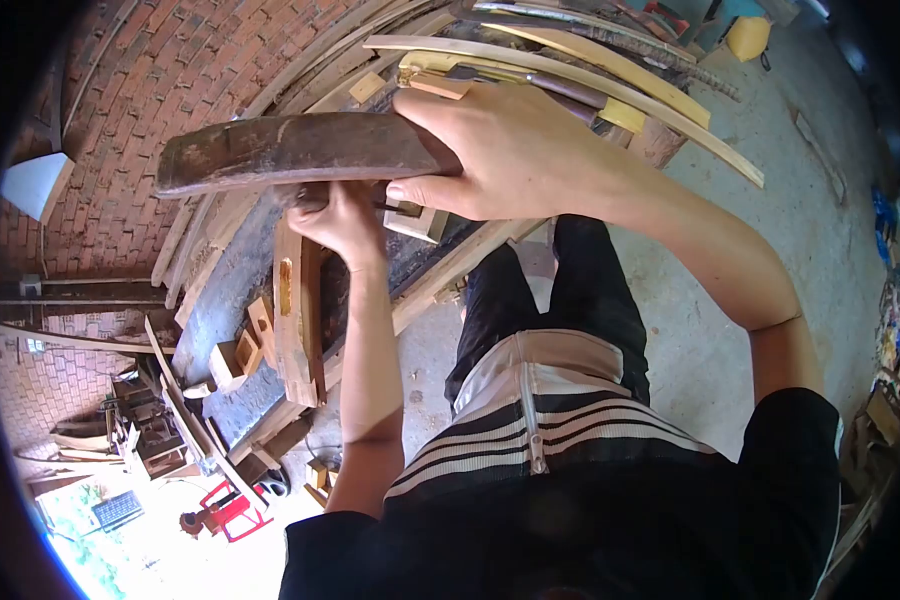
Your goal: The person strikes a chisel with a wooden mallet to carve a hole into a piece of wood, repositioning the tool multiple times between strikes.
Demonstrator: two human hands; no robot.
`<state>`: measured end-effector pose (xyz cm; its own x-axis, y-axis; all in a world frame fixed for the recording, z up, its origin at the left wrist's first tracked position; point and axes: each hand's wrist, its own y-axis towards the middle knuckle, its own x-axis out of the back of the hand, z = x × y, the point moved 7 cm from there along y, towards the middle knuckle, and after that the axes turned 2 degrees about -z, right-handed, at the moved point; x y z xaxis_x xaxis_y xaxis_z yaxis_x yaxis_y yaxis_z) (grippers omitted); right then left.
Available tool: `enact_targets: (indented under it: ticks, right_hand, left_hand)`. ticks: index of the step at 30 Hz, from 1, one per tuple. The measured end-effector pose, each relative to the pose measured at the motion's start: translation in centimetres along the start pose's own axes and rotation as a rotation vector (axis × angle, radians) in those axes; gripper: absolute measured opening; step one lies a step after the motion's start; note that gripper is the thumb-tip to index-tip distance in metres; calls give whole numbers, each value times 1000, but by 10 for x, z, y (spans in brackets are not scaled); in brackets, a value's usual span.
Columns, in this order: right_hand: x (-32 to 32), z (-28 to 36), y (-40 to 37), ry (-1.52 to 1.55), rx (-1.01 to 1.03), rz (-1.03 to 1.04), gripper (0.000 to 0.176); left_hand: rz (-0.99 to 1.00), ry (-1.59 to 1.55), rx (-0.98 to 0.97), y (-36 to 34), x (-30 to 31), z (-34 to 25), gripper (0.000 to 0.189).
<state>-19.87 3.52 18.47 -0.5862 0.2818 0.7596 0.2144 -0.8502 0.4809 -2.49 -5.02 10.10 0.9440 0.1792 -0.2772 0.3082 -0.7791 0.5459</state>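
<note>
A dark brown, worn wooden mallet (290, 150), shaped like a thick club, extends leftward from my right hand (515, 150). Fingers and thumb of that hand are wrapped round its right end. Just under the mallet, my left hand (345, 225) is a closed fist on what looks like a chisel (394, 207), mostly hidden. Its thin dark shaft points right, over a pale wooden block (420, 222) with a square opening. Below the fist lies a longer timber (292, 310) with a slot cut in its face.
Long wooden strips (570, 62) and a yellow-handled saw (530, 80) lie across the far side of the bench. Small notched blocks (238, 358) sit at the left. A brick wall (180, 80) rises behind. On the floor, lower left, stands a red frame (232, 512).
</note>
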Motion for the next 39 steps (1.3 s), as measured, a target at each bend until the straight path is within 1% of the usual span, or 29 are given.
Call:
enact_targets:
  ticks: [1, 2, 3, 4, 5, 6, 7, 8, 9, 10, 11, 12, 13, 14, 15, 16, 18, 19, 20, 23, 25, 26, 27, 29, 30, 31, 34, 37, 39]
  right_hand:
    - [6, 1, -1, -5, -2, 5, 43]
    - [17, 9, 0, 76, -14, -32, 43]
    - [25, 15, 1, 160, -25, -69, 43]
    - [33, 24, 3, 199, 45, -161, 41]
    - [30, 27, 2, 207, 47, -158, 41]
    - [24, 29, 1, 199, 27, -112, 42]
    - [20, 28, 0, 186, 9, -69, 44]
    - [-2, 16, -4, 85, -101, 145, 44]
    - [-10, 7, -6, 81, -106, 135, 44]
    - [-20, -4, -7, 141, -126, 175, 46]
    - [-24, -13, -6, 198, -136, 227, 48]
    - [-30, -22, -12, 381, -290, 287, 52]
    - [-38, -30, -20, 569, -441, 347, 56]
    - [-57, -50, -30, 573, -515, 332, 63]
    - [-68, -65, -40, 539, -603, 348, 65]
    - [-85, -81, -52, 475, -631, 390, 65]
    - [-121, -112, -80, 365, -664, 439, 66]
    - [-133, -121, -89, 322, -661, 455, 67]
    - [-133, -118, -97, 302, -732, 481, 63]
    - [-143, -116, -108, 282, -731, 477, 60]
    - [-146, -116, -111, 284, -753, 469, 62]
    - [-146, -116, -110, 219, -696, 433, 60]
    - [-145, -116, -109, 154, -636, 399, 58]
    - [-145, -118, -111, 195, -676, 433, 57]
    - [-147, -118, -112, 238, -712, 467, 57]
    - [-148, -117, -111, 240, -711, 471, 57]
    - [-147, -118, -113, 224, -705, 448, 57]
    - [-151, -120, -115, 256, -725, 435, 56]
    - [-152, -121, -113, 205, -645, 390, 58]
  left_hand:
    - [-13, -83, 70, 0, -4, -8, 11]
    - [-40, -13, 36, 2, -2, -15, 6]
    - [-12, -32, 80, 3, 2, -11, 8]
    - [-65, -58, 83, 8, 18, 16, 10]
    - [-119, -85, 81, 12, 23, 23, 11]
    - [1, 436, -202, 6, 21, 7, 9]
    - [4, 163, -28, 4, 24, 23, 9]
    - [-1, 151, -81, 1, 16, 9, 9]
    - [2, 136, -130, 0, 8, -7, 11]
    - [-119, -55, 41, 5, 9, -7, 10]
    - [-253, -248, 212, 4, 10, 0, 13]
    - [-149, -24, 229, 10, 25, 7, 26]
    - [-69, -175, 206, 13, 35, 16, 36]
    - [-132, -162, 206, 13, 44, 15, 37]
    - [-187, -152, 203, 14, 49, 13, 38]
    - [-182, -152, 196, 17, 52, 12, 38]
    - [-333, -168, 219, 17, 72, 21, 44]
    - [-330, -170, 222, 19, 75, 26, 44]
    - [-356, -197, 257, 21, 80, 32, 47]
    - [-420, -195, 315, 27, 90, 39, 54]
    - [-412, -196, 254, 32, 86, 30, 52]
    - [-329, -255, 225, 40, 82, 24, 49]
    - [-326, -256, 233, 41, 80, 25, 49]
    - [-199, -225, 265, 46, 67, 21, 45]
    - [-131, -218, 241, 45, 59, 17, 43]
    - [-133, -214, 241, 42, 54, 15, 43]
    - [5, -164, 181, 39, 32, 9, 39]
    - [88, -169, 184, 38, 16, 8, 36]
    - [62, -169, 199, 35, 9, 7, 34]
